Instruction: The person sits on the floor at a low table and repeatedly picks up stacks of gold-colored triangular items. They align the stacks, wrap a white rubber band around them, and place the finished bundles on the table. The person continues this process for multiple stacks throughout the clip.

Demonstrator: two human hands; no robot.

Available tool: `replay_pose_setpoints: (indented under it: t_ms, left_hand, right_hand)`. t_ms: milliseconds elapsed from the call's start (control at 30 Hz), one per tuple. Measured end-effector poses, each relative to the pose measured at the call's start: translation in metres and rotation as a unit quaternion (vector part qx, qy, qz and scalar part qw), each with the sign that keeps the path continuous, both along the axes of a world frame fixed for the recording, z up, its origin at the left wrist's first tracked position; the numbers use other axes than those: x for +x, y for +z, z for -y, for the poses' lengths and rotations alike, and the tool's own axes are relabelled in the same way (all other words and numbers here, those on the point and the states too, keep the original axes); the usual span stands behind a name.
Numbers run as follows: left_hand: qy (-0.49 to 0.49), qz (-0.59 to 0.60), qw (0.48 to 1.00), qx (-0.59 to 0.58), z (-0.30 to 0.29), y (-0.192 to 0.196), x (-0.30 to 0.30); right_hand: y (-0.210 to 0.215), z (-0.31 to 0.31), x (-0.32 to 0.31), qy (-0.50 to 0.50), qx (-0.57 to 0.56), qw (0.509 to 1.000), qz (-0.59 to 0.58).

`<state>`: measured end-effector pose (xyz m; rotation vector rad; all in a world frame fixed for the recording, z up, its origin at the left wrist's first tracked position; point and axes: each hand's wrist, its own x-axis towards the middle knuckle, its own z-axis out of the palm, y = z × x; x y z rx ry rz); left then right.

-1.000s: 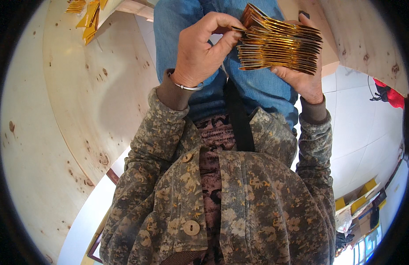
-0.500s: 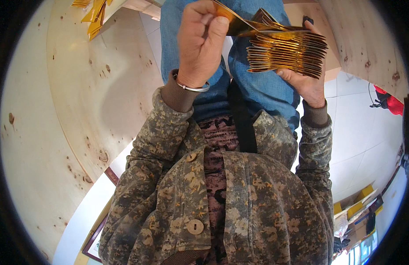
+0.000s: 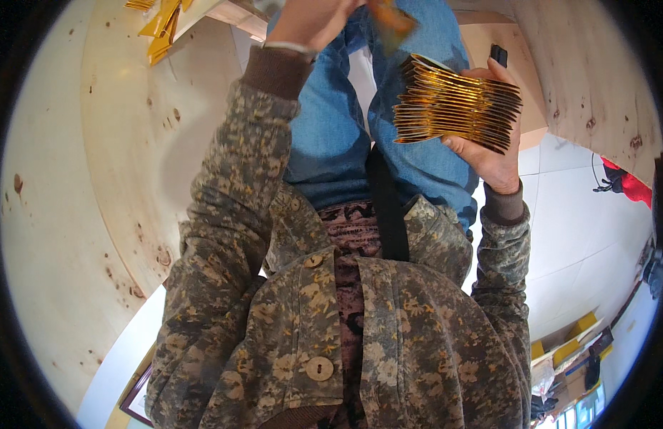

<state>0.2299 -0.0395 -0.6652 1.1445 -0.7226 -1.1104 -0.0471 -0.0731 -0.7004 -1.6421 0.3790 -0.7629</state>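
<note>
My right hand (image 3: 494,154) grips a thick stack of pinched gold foil pieces (image 3: 453,104) above my right knee, thumb below and fingers behind. The stack fans out at both ends, and its layers show edge-on. Up at the top edge, my left hand (image 3: 313,21) is closed on a single gold foil piece (image 3: 394,23), apart from the stack. That piece is smeared by motion. The left fingertips are partly cut off by the frame, so their exact hold is hidden.
Pale plywood (image 3: 52,179) spans the left side, with several loose gold pieces (image 3: 160,32) at its upper end. Behind the right hand are a cardboard box (image 3: 482,39) and a small black object (image 3: 498,55). A red item (image 3: 635,189) lies at the far right.
My left hand has moved up and away from the stack with one gold foil piece. The right hand and its stack have shifted slightly down and left.
</note>
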Motion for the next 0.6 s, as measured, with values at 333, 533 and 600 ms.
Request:
replay_pose_setpoints:
  t_ms: [333,533,600]
  left_hand:
    - [-0.276,0.373,0.877,-0.127,0.044,0.023,-0.058]
    - [-0.33,0.235,0.914,-0.001,0.031,0.026,-0.052]
    - [-0.316,0.185,0.929,0.05,0.023,0.025,-0.043]
  right_hand:
    - [-0.009,-0.004,-0.005,-0.033,-0.012,0.999,-0.023]
    - [-0.011,-0.003,-0.007,-0.03,-0.048,0.997,-0.05]
    - [-0.009,-0.003,-0.007,-0.024,-0.022,0.998,-0.054]
